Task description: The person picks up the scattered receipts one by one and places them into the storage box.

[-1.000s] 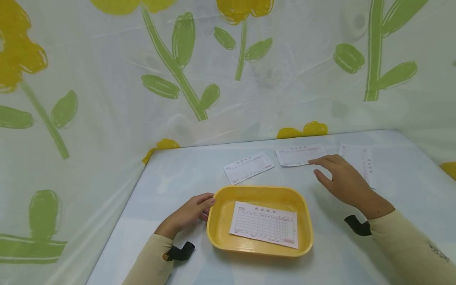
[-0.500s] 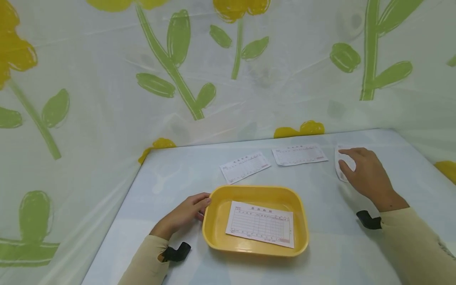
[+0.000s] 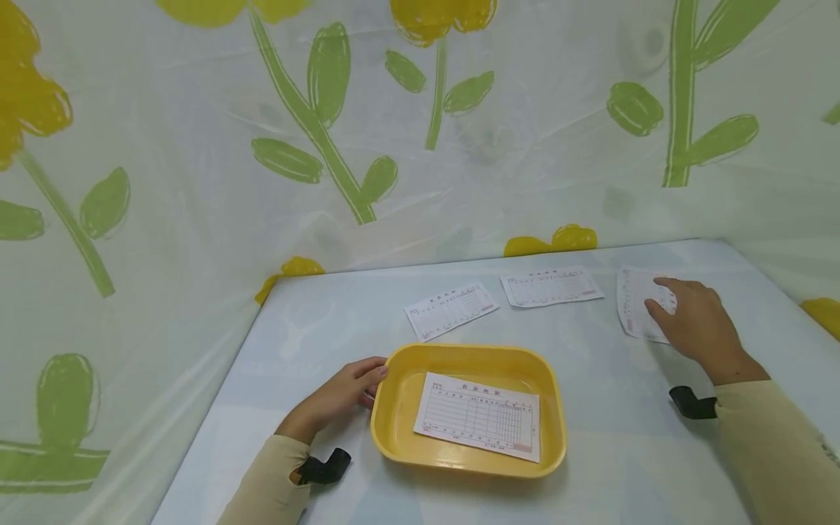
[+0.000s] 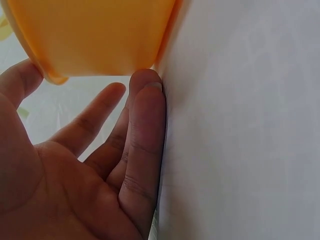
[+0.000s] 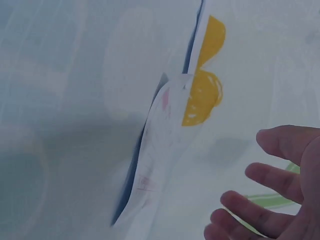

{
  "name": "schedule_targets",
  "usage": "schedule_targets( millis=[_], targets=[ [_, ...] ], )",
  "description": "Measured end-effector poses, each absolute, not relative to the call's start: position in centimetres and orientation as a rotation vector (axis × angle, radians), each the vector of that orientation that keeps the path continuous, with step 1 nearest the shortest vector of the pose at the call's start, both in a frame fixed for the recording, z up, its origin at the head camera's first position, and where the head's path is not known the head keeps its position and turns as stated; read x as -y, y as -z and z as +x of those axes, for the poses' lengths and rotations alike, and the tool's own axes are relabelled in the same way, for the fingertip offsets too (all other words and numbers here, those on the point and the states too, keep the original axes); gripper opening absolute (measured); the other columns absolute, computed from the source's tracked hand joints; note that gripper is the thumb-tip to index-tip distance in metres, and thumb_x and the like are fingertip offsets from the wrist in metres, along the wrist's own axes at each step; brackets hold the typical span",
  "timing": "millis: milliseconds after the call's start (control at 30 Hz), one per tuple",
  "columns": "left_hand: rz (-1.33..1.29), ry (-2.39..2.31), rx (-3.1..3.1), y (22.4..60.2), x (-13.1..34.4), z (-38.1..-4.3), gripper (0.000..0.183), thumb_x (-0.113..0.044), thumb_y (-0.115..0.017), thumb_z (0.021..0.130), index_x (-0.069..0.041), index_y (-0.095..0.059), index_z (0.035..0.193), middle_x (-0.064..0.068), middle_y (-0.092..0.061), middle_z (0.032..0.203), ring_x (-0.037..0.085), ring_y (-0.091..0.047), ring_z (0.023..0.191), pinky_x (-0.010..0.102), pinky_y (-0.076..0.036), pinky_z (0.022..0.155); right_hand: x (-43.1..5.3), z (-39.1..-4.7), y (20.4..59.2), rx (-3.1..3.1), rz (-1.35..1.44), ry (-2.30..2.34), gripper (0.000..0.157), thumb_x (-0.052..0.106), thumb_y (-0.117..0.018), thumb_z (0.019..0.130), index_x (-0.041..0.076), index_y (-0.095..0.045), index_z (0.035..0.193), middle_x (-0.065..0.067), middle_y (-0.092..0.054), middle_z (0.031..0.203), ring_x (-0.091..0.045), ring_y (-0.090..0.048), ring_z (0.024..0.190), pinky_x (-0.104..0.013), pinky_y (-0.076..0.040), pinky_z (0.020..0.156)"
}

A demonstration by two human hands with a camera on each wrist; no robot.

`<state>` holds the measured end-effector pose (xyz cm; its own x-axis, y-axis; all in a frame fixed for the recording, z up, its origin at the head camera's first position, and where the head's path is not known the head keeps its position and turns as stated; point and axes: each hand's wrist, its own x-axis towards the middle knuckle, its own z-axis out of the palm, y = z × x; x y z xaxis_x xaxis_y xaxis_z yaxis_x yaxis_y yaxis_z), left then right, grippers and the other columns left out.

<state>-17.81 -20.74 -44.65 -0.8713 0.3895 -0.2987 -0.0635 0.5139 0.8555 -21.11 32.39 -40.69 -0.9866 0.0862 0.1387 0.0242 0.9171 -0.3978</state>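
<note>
In the head view a yellow tray stands on the table, with a printed receipt slip lying flat inside it. My left hand rests at the tray's left side. In the left wrist view its thumb touches the tray's rim, and its fairly straight fingers lie low along the table beside the tray wall. My right hand hovers at the far right over another receipt slip, partly hiding it. The right wrist view shows its fingers spread and apart from this slip, whose edge curls up.
Two more receipt slips, a tilted left one and a straighter one, lie behind the tray. A flower-printed curtain rises at the table's back and left. Black wrist mounts stick out from both sleeves.
My right hand has moved right, from the edge of the middle slip to the rightmost slip. The left hand has kept its place at the tray.
</note>
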Motion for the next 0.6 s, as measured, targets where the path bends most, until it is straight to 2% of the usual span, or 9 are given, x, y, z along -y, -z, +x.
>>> schedule_targets(
  millis=[233,433,600],
  targets=[
    [0.265,-1.333,-2.304,44.7,20.5,-17.8,0.056,-0.048,-0.046,0.103,-0.009,-0.053,0.142,0.006,-0.069,0.107,0.017,-0.063,0.09,0.031,-0.058,0.081,-34.1,-21.4,41.1,3.075,-0.117,-0.677,0.076,0.034,-0.052,0.101,-0.014,-0.02,0.15,-0.047,-0.028,0.145,-0.065,-0.028,0.131,-0.074,-0.027,0.105],
    [0.24,-1.332,-2.3,44.7,20.6,-17.7,0.056,-0.048,-0.046,0.103,-0.008,-0.053,0.142,0.006,-0.069,0.104,0.016,-0.063,0.088,0.029,-0.057,0.08,-34.9,-21.8,41.7,3.25,-0.13,-0.753,0.094,0.048,-0.054,0.098,-0.018,-0.01,0.15,-0.045,-0.016,0.151,-0.064,-0.017,0.137,-0.073,-0.022,0.109],
    [0.24,-1.323,-2.308,44.5,20.6,-17.6,0.057,-0.05,-0.046,0.103,-0.011,-0.052,0.143,0.005,-0.068,0.107,0.018,-0.063,0.089,0.03,-0.056,0.08,-35.4,-21.9,41.8,3.32,-0.144,-0.716,0.102,0.055,-0.051,0.098,-0.022,-0.006,0.148,-0.047,-0.014,0.148,-0.066,-0.017,0.135,-0.073,-0.023,0.109]
  ],
)
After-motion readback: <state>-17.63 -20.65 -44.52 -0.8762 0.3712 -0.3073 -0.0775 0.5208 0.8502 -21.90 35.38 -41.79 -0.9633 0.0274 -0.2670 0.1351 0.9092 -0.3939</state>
